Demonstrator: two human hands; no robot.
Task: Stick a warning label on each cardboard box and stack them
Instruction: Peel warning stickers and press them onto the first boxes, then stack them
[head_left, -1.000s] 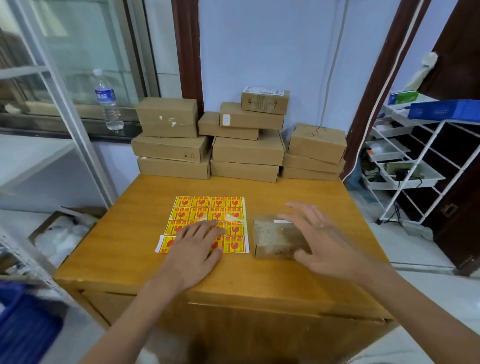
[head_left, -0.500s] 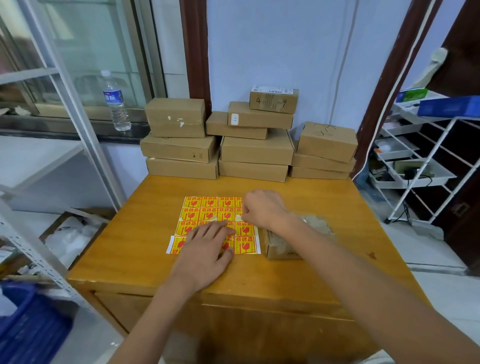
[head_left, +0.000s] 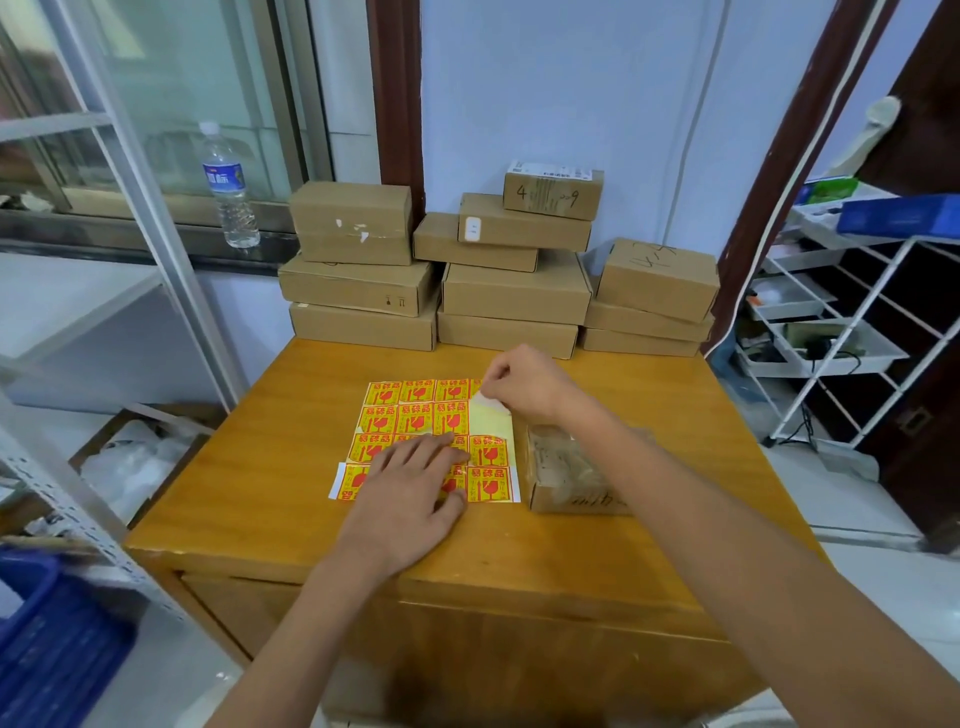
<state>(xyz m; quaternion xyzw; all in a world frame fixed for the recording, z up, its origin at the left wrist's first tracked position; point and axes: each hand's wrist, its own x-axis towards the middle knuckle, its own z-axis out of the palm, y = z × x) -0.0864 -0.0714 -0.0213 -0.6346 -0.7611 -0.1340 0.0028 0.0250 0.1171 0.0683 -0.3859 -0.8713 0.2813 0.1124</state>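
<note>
Peeling cleanly means the right hand (head_left: 524, 387) pinching the label (head_left: 488, 399) pulls low while the flat, open left hand (head_left: 410, 483) pins the sheet (head_left: 415, 415) mid-frame.

"What sort of place was it?" asked one.

"A small packing or stock room," the other replied. "Plain cardboard boxes (head_left: 498, 270) stood stacked against the wall on a wooden table (head_left: 291, 499), a sheet of fragile-goods stickers (head_left: 415, 410) lay there, and a white wire rack (head_left: 852, 322) held trays of oddments."
</note>
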